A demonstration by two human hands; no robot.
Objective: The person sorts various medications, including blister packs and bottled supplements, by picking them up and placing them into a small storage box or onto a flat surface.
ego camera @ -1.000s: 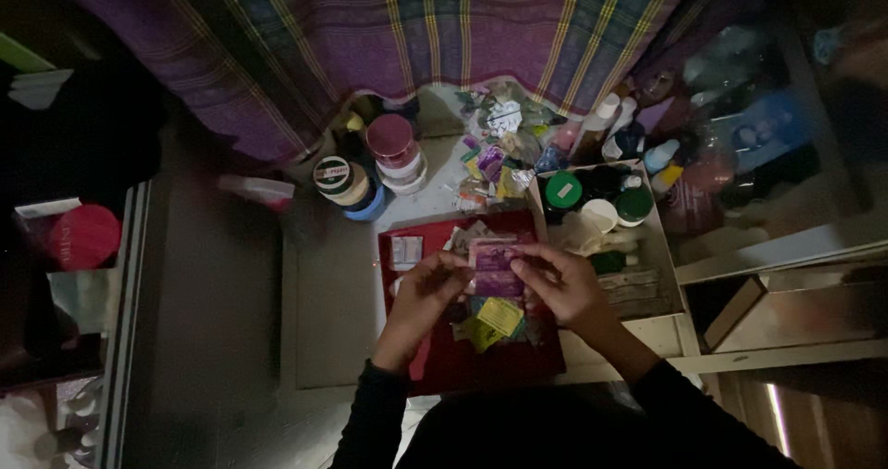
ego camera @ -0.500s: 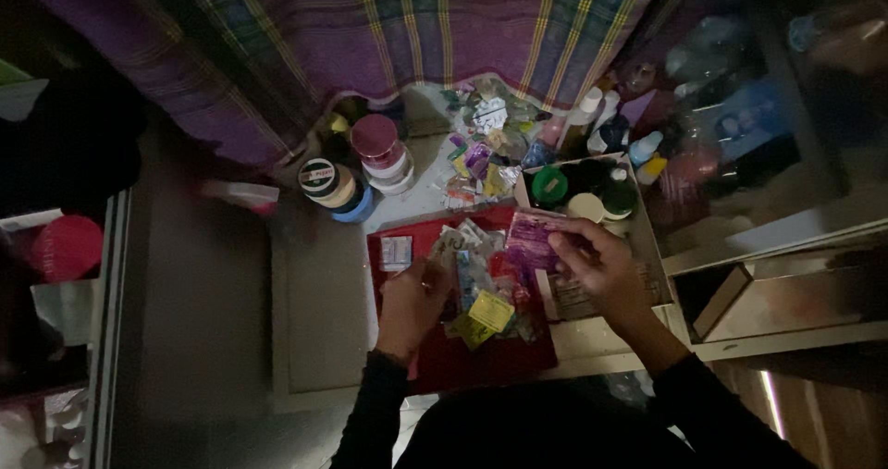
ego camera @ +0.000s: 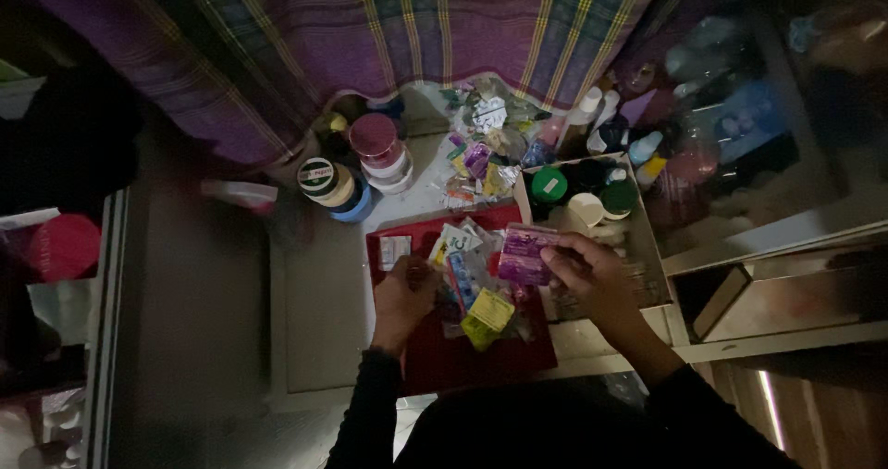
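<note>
I am pinching the purple packet point(ego camera: 524, 254) in my right hand point(ego camera: 592, 279), having carried it right off the pile toward the box point(ego camera: 647, 256). My left hand point(ego camera: 404, 298) is pressing sachets point(ego camera: 472, 284) on the red tray point(ego camera: 481, 363).

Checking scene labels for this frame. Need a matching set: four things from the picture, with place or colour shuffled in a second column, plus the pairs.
Things:
1. small purple packet
2. flat red tray
3. round green-lidded jar
4. yellow sachet

Places:
A. in the open box right of the tray
B. pinched in the right hand
C. under the sachet pile, left hand on it
D. on the pile between both hands

Pairs: 1-B, 2-C, 3-A, 4-D
</note>
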